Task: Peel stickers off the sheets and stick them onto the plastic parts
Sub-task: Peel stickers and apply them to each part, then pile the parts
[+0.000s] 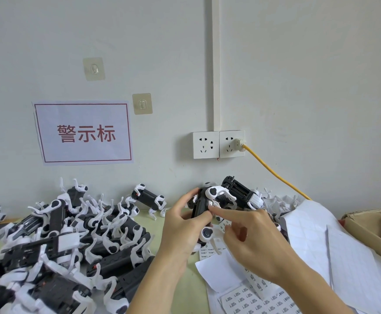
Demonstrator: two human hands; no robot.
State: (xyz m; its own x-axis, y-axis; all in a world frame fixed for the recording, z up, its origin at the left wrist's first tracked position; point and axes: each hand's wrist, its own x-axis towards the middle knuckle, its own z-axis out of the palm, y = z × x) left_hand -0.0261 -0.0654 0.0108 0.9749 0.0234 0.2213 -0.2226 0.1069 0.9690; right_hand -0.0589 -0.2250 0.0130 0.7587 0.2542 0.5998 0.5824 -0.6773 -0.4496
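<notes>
Left hand [180, 225] is wrapping its grip around a black-and-white toy part [204, 206], fingers curled over the top and thumb across the near face, holding it up above the counter [185, 288]. Right hand [253, 243] is coming in from the right with its index fingertip [210, 207] pressing a small white sticker [212, 203] onto the part's black body; the other fingers are curling loosely underneath, and whether they are pinching anything I cannot tell. Sticker sheets [259, 298] are lying on the counter just below the hands, printed labels showing, with blank peeled backing sheets [309, 234] fanning out to the right against a cardboard box [366, 232]. A big pile of parts [67, 241] is sprawling across the left. On the wall, a red-lettered sign [84, 132], two hooks, and a socket [219, 144] feeding a yellow cable [275, 173].
</notes>
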